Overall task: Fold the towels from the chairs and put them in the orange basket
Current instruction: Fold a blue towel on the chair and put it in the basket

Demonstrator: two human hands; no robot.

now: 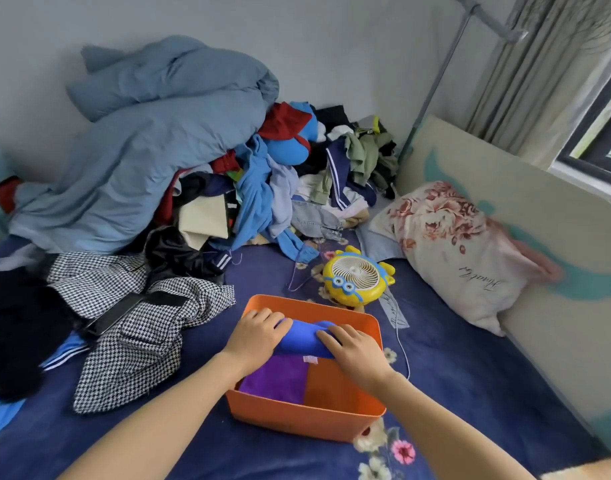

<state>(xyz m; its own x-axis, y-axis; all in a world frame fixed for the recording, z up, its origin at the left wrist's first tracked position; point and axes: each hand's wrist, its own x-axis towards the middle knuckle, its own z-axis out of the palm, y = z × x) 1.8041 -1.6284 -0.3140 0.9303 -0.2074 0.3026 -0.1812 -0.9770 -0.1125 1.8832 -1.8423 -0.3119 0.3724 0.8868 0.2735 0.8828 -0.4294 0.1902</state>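
The orange basket (307, 415) stands on the dark blue bedspread in front of me. A folded purple towel (276, 379) lies flat on its floor at the left. Above it, a folded blue towel (302, 336) is inside the basket's far half. My left hand (253, 336) grips the blue towel's left end, fingers curled over it. My right hand (354, 353) holds its right end from above. Both forearms reach over the basket's near rim.
A yellow toy fan (356, 277) with a white cord lies just behind the basket. A houndstooth garment (134, 336) spreads to the left. A large heap of clothes (269, 188) and a blue duvet (137, 150) fill the back. A floral pillow (453, 251) leans at right.
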